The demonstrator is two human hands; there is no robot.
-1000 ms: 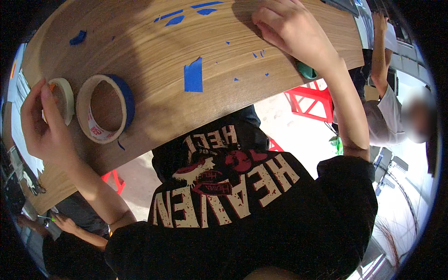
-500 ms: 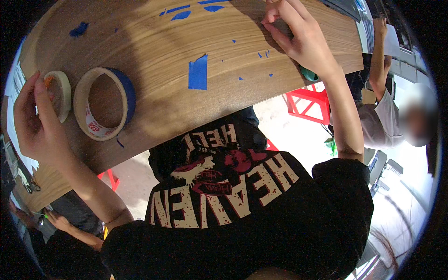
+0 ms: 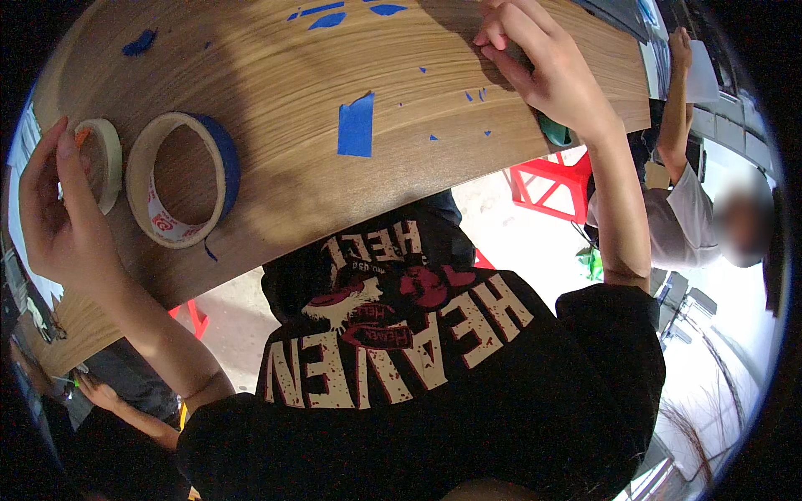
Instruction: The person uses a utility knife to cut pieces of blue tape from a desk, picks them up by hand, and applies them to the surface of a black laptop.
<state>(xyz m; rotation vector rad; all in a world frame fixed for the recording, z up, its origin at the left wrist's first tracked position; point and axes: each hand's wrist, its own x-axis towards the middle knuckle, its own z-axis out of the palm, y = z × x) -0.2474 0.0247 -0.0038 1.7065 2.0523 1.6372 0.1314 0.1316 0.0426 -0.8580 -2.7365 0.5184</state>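
While the left hand, loosely curled, is at 9 o'clock beside the round cream tape roll, the rectangular blue tape piece lies at 11; at 1, the right hand now shows a gap between thumb and fingers, leaving that piece ungrasped; any other grasp cannot be told

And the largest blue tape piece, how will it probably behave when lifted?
The blue tape piece looks thin, so probably light and floppy. Lying flat on the wood-grain table, it may cling. Its jagged far edge might tear further.
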